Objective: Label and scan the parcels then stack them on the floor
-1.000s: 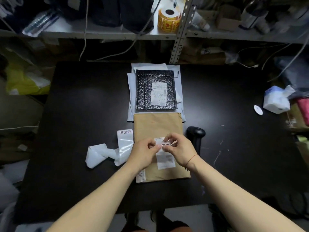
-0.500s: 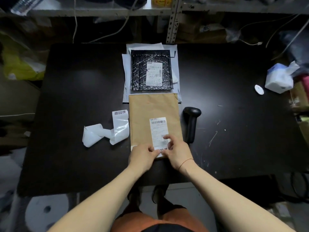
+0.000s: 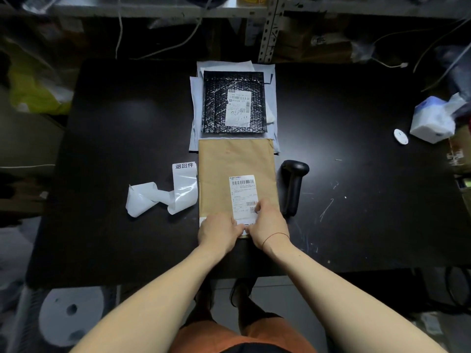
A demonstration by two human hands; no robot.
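Note:
A brown paper parcel (image 3: 235,164) lies flat at the table's near middle, with a white barcode shipping label (image 3: 243,193) stuck on its lower half. My left hand (image 3: 219,231) and my right hand (image 3: 269,225) rest on the parcel's near end. Their fingertips meet on a small white label (image 3: 246,227) at the shipping label's bottom edge, and my right thumb lies on the shipping label. Most of the small label is hidden. A black handheld scanner (image 3: 293,187) lies just right of the parcel. Behind the parcel, a black bubble mailer (image 3: 216,103) with its own label tops pale parcels (image 3: 195,138).
A curled white strip of label backing (image 3: 163,194) with printed characters lies left of the parcel. A white tissue pack (image 3: 433,118) and a small white disc (image 3: 401,136) sit at the right edge of the black table (image 3: 114,149). Shelving with cables stands behind. Floor and my feet show below.
A second ago both hands held the small label above the parcel. They have since brought it down onto the shipping label's bottom edge. The view tilted downward.

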